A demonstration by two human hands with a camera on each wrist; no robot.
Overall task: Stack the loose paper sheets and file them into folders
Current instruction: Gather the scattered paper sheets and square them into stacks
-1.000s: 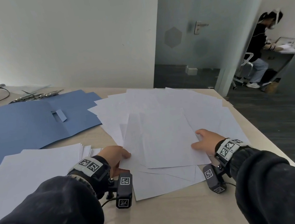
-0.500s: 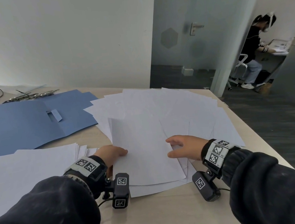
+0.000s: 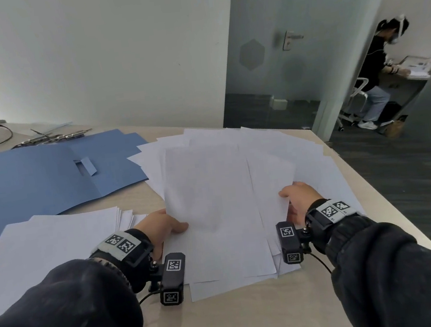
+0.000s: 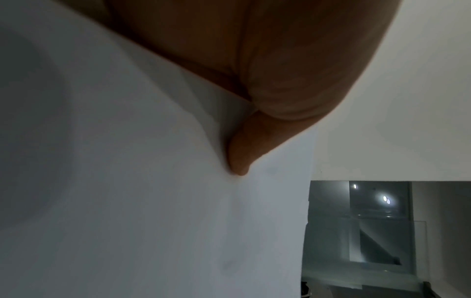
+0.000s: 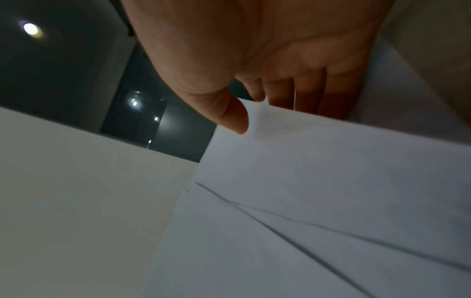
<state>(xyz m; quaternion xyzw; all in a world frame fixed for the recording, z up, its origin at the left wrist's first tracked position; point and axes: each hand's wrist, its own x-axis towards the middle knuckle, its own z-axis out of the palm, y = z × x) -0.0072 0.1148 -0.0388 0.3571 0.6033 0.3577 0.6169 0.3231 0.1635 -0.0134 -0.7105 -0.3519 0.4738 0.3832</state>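
You see plain white paper sheets point(image 3: 212, 191) and a white stack point(image 3: 55, 237) on the pale beige tabletop point(image 3: 241, 320). The open folder point(image 3: 35, 182) is blue. Your sleeves point(image 3: 65, 317) are dark, and the wristbands point(image 3: 118, 243) carry black-and-white square codes.

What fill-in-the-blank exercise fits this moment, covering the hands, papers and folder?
1. Both hands, left hand and right hand, hold the top ____ of the loose pile.
2. The open folder is ____ in colour.
3. The neat stack lies on the holder's ____ side of the loose pile.

Missing: sheet; blue; left
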